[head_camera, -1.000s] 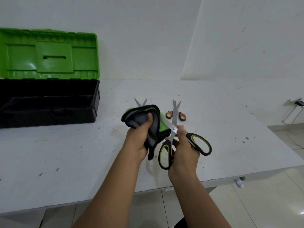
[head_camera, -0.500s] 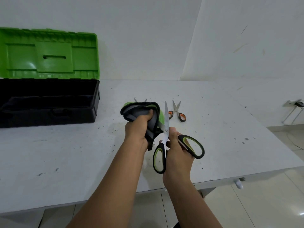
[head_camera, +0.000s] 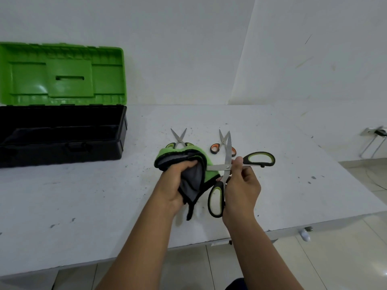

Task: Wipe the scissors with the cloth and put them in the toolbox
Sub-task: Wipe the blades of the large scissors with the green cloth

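- White walls back a pale, speckled bench (head_camera: pixel 272 185), with tiled floor below its near edge.
- Large scissors (head_camera: pixel 227 167) with black-and-green handles are spread wide, blades crossing at the pivot: one blade points up and away, the other runs sideways into the cloth (head_camera: pixel 188 170).
- That cloth is green with black trim and a grey inner face, bunched up.
- Left hand (head_camera: pixel 178 185): fingers curled tight around the cloth, which wraps the sideways blade just beside them.
- Right hand (head_camera: pixel 240 185): fingers and thumb clamped on the scissors at the pivot; one handle loop hangs below the hand, the other sticks out past the fingertips.
- Beyond the fingers lie two smaller pairs on the bench, green-handled scissors (head_camera: pixel 179 141) and orange-handled scissors (head_camera: pixel 222 143).
- Well off past the left hand stands the black toolbox (head_camera: pixel 62 132), green lid (head_camera: pixel 62 74) raised.
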A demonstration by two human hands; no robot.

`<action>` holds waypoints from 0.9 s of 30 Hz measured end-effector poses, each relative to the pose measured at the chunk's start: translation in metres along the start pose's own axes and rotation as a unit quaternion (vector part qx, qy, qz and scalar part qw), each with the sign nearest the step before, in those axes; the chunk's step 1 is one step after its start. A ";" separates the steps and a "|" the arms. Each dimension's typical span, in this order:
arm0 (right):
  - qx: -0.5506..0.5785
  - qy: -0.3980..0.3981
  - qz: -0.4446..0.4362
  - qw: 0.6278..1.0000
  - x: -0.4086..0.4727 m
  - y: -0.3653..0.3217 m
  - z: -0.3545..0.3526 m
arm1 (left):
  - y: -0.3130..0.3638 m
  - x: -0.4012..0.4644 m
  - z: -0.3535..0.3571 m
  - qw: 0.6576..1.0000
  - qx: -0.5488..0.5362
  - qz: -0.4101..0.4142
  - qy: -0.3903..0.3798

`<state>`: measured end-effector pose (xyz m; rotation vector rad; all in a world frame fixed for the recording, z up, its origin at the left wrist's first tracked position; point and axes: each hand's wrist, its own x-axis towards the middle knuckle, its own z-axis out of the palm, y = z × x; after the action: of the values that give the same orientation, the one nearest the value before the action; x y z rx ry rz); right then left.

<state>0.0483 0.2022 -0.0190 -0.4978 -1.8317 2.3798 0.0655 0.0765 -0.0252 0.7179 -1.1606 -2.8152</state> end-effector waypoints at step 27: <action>-0.199 -0.166 -0.179 0.949 0.008 -0.003 0.006 | 0.000 -0.002 0.003 0.975 0.186 0.124 -0.014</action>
<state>0.0385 0.1999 -0.0163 0.2190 -2.3193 1.9436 0.0665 0.0784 -0.0223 0.5006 -1.6774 -2.4369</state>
